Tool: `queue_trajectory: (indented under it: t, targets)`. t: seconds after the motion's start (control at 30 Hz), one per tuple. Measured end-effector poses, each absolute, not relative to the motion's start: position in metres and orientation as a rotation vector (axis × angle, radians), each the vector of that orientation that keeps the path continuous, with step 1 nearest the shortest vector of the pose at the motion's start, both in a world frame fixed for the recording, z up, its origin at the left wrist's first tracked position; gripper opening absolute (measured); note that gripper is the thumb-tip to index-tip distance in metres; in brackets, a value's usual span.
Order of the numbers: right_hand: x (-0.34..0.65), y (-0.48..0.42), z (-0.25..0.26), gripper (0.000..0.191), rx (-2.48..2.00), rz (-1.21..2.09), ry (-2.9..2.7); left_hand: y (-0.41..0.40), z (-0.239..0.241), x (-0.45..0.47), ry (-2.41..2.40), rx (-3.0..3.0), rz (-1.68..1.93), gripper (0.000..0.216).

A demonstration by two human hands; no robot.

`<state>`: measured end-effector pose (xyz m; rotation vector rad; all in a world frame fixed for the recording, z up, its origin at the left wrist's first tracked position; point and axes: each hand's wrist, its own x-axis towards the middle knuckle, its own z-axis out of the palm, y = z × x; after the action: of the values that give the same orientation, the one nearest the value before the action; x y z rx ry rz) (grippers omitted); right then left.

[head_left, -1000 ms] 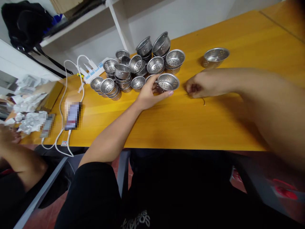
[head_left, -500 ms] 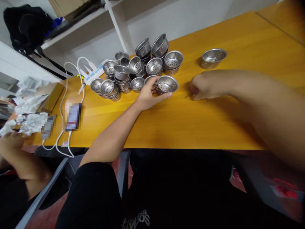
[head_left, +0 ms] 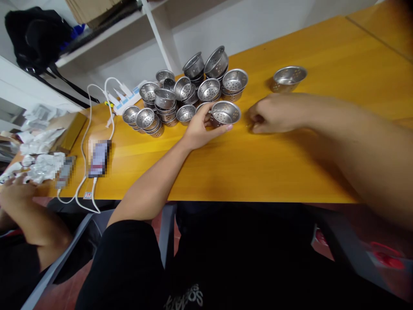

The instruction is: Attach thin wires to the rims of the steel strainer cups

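Note:
My left hand (head_left: 201, 131) is closed round a perforated metal strainer cup (head_left: 226, 113), thumb along its near side and fingers behind its left wall. The cup's open mouth faces up toward me. Just right of it, my right hand (head_left: 267, 114) is closed with its fingers curled in a pinch. Whatever it pinches is mostly hidden; only a tiny tip shows by the fingertips. Beyond my right hand a single metal strainer cup (head_left: 288, 79) stands apart on the wooden table (head_left: 245, 172). Stacked strainer cups (head_left: 166, 101) crowd together behind and left of my left hand.
Left of the stacks lie a white power strip (head_left: 130, 101), white cables and a phone (head_left: 99, 158). A second phone (head_left: 65, 172) and crumpled plastic bags (head_left: 45, 165) are farther left, near a co-worker's hand (head_left: 16, 189). White shelving (head_left: 158, 34) stands behind the table.
My right hand has moved slightly left, nearer the held cup. The thin dark strand that stuck out from its fingers now barely shows. My left hand and its cup have hardly shifted.

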<state>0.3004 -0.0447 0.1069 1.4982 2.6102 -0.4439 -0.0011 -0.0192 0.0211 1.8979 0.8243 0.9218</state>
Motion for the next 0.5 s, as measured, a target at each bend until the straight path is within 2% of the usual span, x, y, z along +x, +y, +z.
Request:
queue_trajectory:
  t: [0.23,0.37,0.5]
  targets:
    - [0.307,-0.042,0.112,0.014,1.573,-0.640,2.799,-0.021,0.024,-0.001,0.825,1.943,0.922,0.096]
    - [0.309,-0.039,0.107,0.028,1.715,-0.751,2.933,-0.023,0.028,-0.002,0.812,1.917,0.927,0.100]
    - [0.312,-0.037,0.102,0.021,1.822,-0.715,2.934,-0.019,0.024,-0.005,0.767,1.933,0.889,0.105]
